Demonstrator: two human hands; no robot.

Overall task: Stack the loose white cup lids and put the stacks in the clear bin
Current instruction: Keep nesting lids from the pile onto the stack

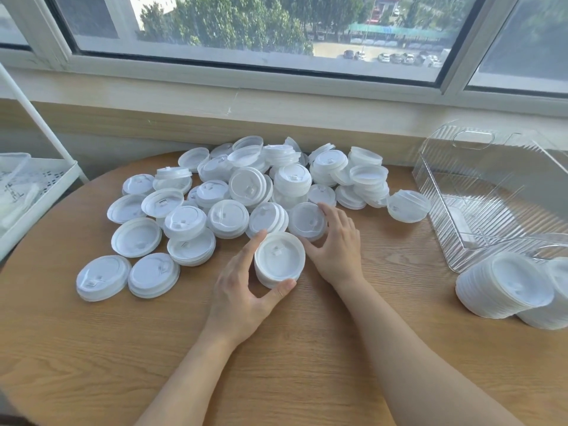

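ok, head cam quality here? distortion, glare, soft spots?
Head view: wide-angle bowing curves the window frame and table edge; daylight from the window is soft, with faint shadows; clear bin hard to read; lid pile low-contrast; both hands sharp.

Two bare forearms are showing from the bottom edge, no sleeves reaching into view at all. The left hand (242, 290) and the right hand (336, 244) are wearing nothing: no gloves, rings, watch or bracelet. Fingernails are looking short and plain, though they're too small to make out properly.
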